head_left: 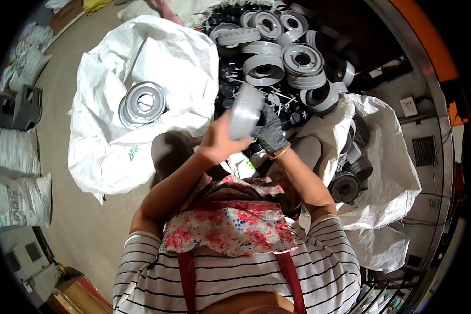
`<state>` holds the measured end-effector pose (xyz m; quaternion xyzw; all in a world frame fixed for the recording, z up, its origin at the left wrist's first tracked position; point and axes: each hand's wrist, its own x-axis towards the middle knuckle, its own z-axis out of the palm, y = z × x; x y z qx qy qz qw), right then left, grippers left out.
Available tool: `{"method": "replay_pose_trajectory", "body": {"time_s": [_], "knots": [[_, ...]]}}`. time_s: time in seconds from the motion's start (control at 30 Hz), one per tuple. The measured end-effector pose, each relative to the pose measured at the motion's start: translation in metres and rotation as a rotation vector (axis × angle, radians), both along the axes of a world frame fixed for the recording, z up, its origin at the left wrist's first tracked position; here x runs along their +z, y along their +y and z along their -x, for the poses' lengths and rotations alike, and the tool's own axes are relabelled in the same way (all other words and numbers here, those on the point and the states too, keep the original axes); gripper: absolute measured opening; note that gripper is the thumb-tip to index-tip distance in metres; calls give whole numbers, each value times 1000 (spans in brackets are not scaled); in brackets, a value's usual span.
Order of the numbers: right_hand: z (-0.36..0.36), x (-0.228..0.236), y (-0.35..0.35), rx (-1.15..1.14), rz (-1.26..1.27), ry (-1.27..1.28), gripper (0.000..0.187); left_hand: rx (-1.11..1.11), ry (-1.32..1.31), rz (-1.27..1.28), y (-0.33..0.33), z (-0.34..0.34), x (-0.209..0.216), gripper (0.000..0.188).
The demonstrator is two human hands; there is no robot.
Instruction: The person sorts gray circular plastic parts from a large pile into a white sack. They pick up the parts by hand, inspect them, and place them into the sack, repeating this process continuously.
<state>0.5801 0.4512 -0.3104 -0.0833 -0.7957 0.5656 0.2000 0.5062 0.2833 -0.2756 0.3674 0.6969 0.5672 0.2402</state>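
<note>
At the near edge of the ring pile (pixel 302 58), the left hand (pixel 220 138) grasps a blurred grey part (pixel 247 111) in its fingers; the gloved right hand (pixel 270 132) is just beside it, finger grip unclear; left of the pile, a sack (pixel 102 86) holds grey rings (pixel 133 111)

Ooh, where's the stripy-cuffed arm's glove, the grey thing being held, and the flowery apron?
Glove (pixel 270 132): head view, on its back.
Grey thing (pixel 247 107): head view, middle of its blurred side.
Flowery apron (pixel 226 228): head view, on its printed front.
</note>
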Motion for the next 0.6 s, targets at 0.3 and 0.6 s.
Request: {"method": "replay_pose_trajectory", "body": {"time_s": [0.3, 0.6], "knots": [[-46, -42, -45, 33, 1063, -312, 38, 407, -532, -294, -12, 39, 29, 37], [-29, -111, -65, 261, 619, -225, 41, -302, -714, -314, 99, -22, 57, 67]]}}
